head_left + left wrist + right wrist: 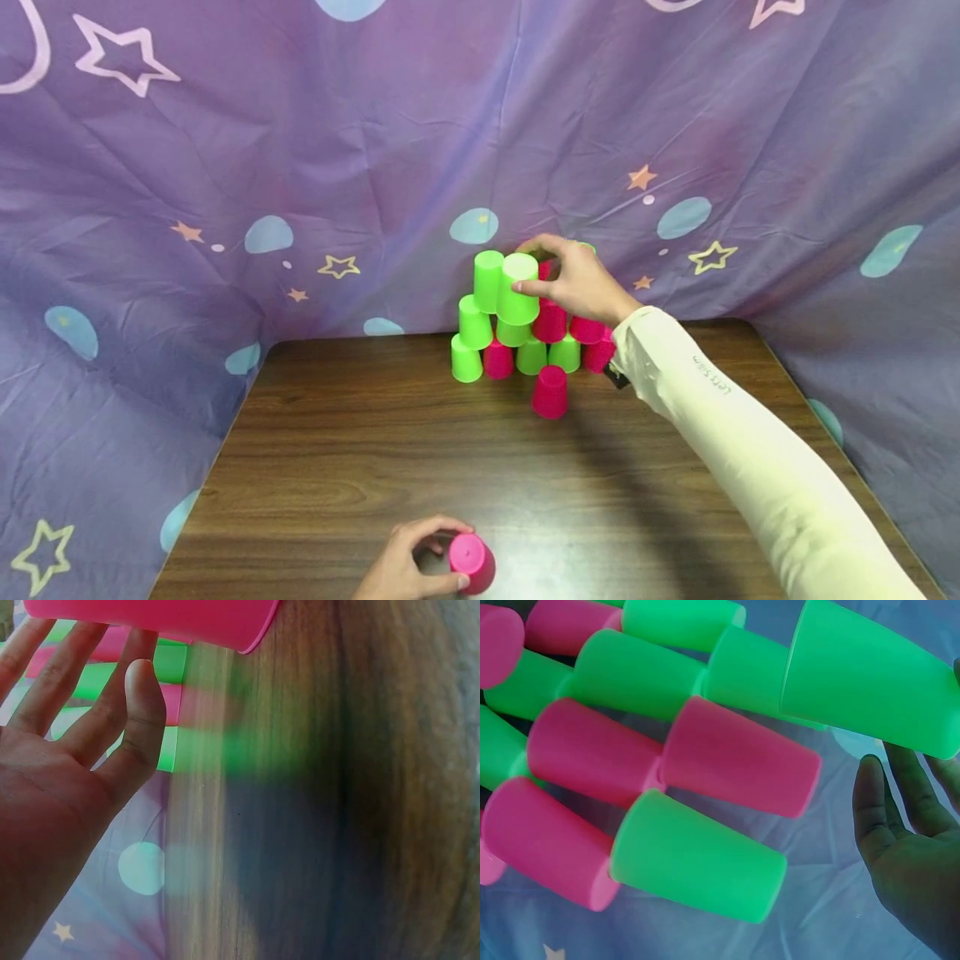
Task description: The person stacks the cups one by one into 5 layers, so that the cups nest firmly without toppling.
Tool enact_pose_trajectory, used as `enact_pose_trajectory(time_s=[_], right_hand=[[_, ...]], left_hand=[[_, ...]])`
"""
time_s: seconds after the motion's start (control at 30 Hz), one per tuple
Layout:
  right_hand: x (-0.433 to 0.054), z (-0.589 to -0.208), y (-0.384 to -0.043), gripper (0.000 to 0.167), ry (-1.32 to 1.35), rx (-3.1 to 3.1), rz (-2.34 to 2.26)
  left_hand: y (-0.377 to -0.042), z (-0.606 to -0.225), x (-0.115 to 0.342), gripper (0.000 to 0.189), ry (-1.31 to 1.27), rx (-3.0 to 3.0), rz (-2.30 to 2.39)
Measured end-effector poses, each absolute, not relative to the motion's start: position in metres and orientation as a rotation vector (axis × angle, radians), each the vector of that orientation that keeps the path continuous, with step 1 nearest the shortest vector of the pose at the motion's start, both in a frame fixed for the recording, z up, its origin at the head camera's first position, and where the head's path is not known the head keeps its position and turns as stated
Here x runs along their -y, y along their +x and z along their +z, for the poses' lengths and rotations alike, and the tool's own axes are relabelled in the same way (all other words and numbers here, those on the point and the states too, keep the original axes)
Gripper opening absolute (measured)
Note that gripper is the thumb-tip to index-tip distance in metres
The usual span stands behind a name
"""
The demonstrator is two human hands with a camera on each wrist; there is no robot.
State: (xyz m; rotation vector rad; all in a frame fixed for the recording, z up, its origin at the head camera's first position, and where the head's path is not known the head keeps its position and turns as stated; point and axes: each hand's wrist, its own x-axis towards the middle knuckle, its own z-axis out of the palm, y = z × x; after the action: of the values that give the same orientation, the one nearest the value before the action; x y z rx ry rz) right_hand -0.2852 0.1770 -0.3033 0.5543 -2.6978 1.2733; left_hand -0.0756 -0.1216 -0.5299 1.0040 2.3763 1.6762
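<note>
High at the stack's front, my right hand (581,279) grips an upside-down green cup (519,296) between thumb and fingers. This cup (870,679) fills the upper right of the right wrist view. Behind it rises a stack of green and pink cups, all inverted, including a green cup (489,282) in an upper row and a green cup (467,358) at the bottom left. My left hand (401,562) holds an inverted pink cup (472,567) by its sides near the table's front. Only the lower part of that cup (165,619) shows in the left wrist view.
A single pink cup (550,393) stands upside down on the wooden table (360,442), just before the stack. Close behind the stack hangs a purple curtain (405,167) with stars, which also runs along both sides. My right forearm hides part of the stack's right end.
</note>
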Motion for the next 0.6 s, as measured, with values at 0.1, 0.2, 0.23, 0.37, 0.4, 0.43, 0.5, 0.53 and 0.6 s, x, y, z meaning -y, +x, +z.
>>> enact_pose_trajectory(time_s=[0.1,0.2,0.23,0.37,0.4,0.43,0.5,0.53,0.6], right_hand=[[-0.178,-0.296,-0.289,0.041,0.557,2.695,1.273],[-0.179,-0.289,-0.293,0.041,0.561,2.693,1.264],[-0.18,-0.286,-0.294,0.041,0.57,2.685,1.264],[-0.18,-0.275,-0.303,0.04,0.592,2.663,1.24],[-0.18,-0.272,-0.306,0.04,0.595,2.66,1.236],[-0.18,-0.269,-0.308,0.04,0.591,2.661,1.228],[-0.179,-0.264,-0.312,0.04,0.582,2.668,1.208],[-0.179,-0.262,-0.315,0.041,0.572,2.673,1.207],[-0.178,-0.26,-0.319,0.042,0.561,2.677,1.2]], left_hand=[[-0.075,-0.529,0.122,0.044,0.997,-2.367,1.687],[-0.075,-0.53,0.122,0.044,0.987,-2.349,1.694],[-0.074,-0.53,0.122,0.044,0.981,-2.345,1.697],[-0.074,-0.531,0.123,0.043,0.949,-2.344,1.683],[-0.074,-0.531,0.123,0.043,0.938,-2.348,1.677],[-0.074,-0.53,0.123,0.043,0.932,-2.354,1.672],[-0.074,-0.53,0.123,0.043,0.925,-2.362,1.662],[-0.074,-0.53,0.123,0.043,0.925,-2.365,1.661],[-0.074,-0.53,0.123,0.043,0.928,-2.362,1.665]])
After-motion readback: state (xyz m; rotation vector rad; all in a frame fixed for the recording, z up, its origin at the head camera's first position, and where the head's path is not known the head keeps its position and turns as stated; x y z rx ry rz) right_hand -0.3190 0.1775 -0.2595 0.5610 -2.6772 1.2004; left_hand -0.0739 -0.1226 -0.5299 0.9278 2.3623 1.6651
